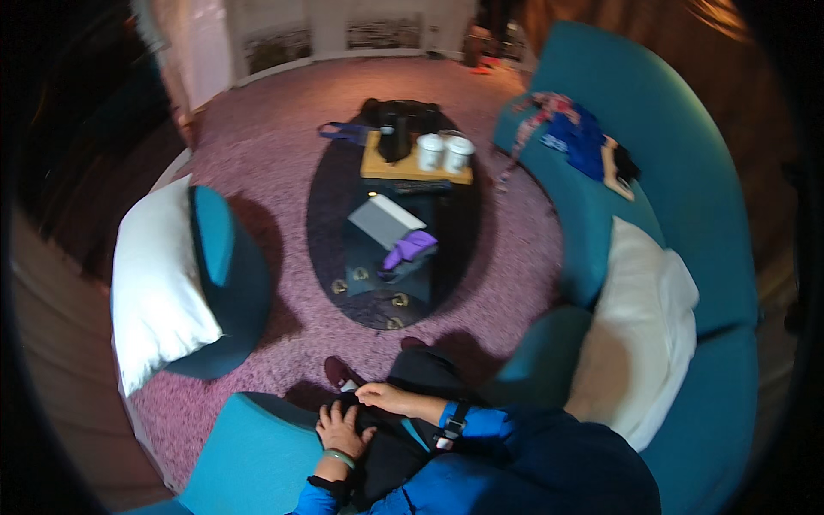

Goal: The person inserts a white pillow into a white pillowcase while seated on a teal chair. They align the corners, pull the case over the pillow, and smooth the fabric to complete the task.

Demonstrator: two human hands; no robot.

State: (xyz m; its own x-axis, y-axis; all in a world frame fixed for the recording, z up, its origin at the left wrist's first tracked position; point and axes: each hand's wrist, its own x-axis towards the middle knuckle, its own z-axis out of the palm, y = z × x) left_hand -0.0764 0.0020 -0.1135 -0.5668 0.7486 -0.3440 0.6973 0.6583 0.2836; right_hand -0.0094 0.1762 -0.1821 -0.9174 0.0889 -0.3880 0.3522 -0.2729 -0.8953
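Note:
My left hand (342,431) lies on the dark trousers (382,468) over my lap, its fingers spread and nothing in it. A pale green bangle (340,457) circles that wrist. Just above and to the right, my right hand (384,397) reaches across my lap with its fingers together and loosely curled. No object shows in it. A dark-strapped watch (453,426) sits on the right wrist. Beyond my knees stands an oval dark table (330,223), apart from both hands. On it lie a grey and white box (386,221) and a purple cloth (409,249).
A wooden tray (373,163) at the table's far end carries a black kettle (395,139) and two white lidded cups (458,152). A teal sofa (687,172) with clothes (579,142) and a white cushion (639,335) curves along the right. Another cushion (159,283) leans on a teal stool (236,292).

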